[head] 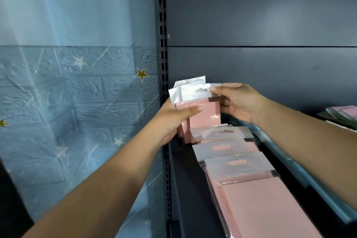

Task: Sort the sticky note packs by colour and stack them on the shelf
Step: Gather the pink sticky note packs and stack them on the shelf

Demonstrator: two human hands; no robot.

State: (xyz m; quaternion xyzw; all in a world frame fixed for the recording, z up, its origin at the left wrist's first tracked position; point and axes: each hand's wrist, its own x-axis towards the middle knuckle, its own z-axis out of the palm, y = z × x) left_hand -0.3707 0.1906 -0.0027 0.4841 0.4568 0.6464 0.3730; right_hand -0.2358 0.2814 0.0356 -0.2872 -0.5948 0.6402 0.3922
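Observation:
Several pink sticky note packs [205, 114] in clear sleeves with white hang tabs stand upright at the back left of the dark shelf [185, 179]. My left hand [173, 121] grips them from the left, thumb across the front pack. My right hand [237, 100] pinches the white tab of the front pack from the right. A row of more pink packs [251, 189] lies overlapping along the shelf toward me.
The slotted metal upright [163, 63] of the shelving stands just left of the packs, with a blue star-patterned wall [77, 92] beyond. A pale rail [309, 179] runs along the shelf's right side. More packs, purplish [345, 112], lie at the far right.

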